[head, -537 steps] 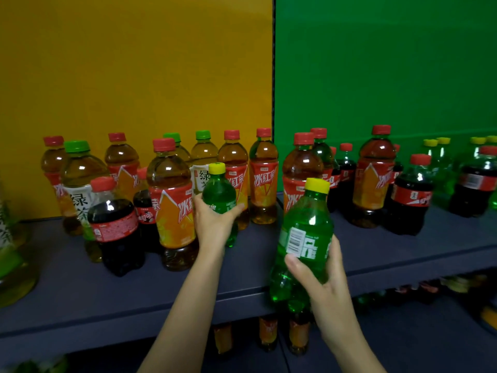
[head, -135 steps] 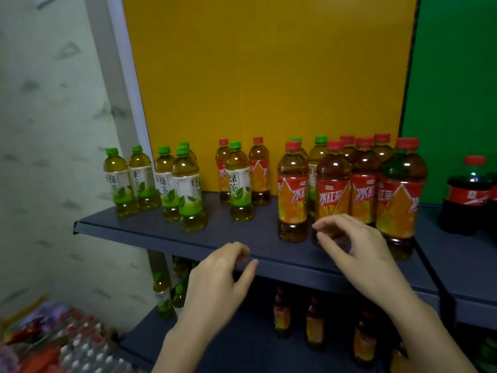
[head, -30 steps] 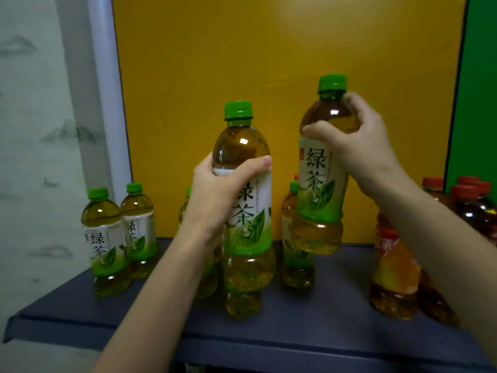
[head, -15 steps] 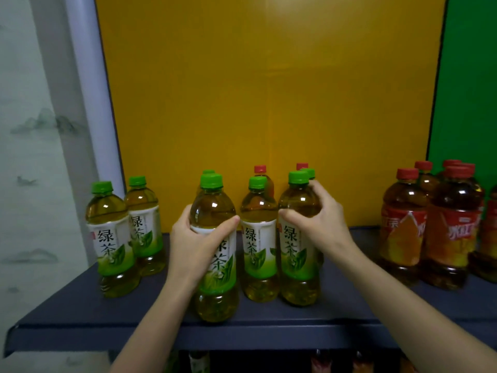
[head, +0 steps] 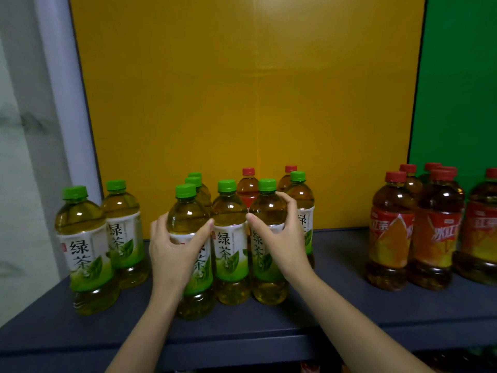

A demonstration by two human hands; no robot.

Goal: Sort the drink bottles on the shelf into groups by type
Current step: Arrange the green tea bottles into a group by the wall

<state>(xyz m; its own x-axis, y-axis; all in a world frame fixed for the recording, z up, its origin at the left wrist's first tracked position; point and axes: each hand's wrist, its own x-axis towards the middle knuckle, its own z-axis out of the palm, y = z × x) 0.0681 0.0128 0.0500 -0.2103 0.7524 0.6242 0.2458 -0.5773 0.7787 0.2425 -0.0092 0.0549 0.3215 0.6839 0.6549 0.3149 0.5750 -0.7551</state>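
Fingers [head: 160, 227]: left hand [head: 172, 251] wraps the front green tea bottle [head: 188, 211]; right hand [head: 282, 238] wraps the next green tea bottle [head: 267, 205]
Bottles: clear smooth plastic; round; green caps [head: 185, 191]; standing on the dark flat shelf [head: 336, 313]
Red-cap bottles [head: 390, 232]: well apart, right side

Both bare forearms reach forward, the left grip [head: 174, 250] curled, thumb opposite fingers, round the nearest tea bottle [head: 188, 216], the right grip [head: 281, 238] likewise round the farther tea bottle [head: 267, 208].

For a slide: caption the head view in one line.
Left hand grips the front green tea bottle, right hand a second green tea bottle, on a dark shelf; red-labelled bottles stand apart.
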